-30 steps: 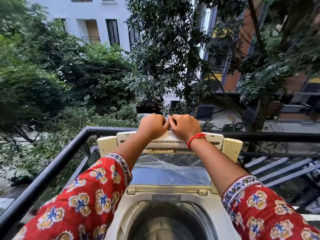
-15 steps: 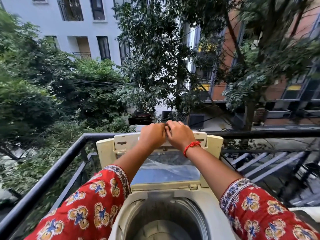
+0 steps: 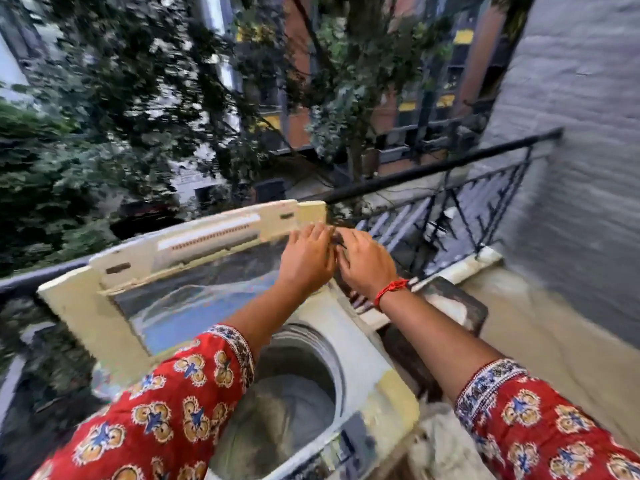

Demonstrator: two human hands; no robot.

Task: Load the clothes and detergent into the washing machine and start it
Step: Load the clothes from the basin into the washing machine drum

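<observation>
Washer (image 3: 363, 368) on balcony, lid (image 3: 194, 258) up, drum (image 3: 287, 403) open. Left hand (image 3: 306, 258) and right hand (image 3: 367, 263) touch near lid's right corner, fingers loosely spread; grip unclear, blurred. Railing (image 3: 450, 164) behind.

washing machine lid (image 3: 83, 306): yellowed matt plastic, clear glossy window | drum (image 3: 294, 403): dull grey metal | sleeves (image 3: 180, 410): printed red cloth | railing (image 3: 433, 168): black painted metal | wall (image 3: 581, 133): rough grey
</observation>
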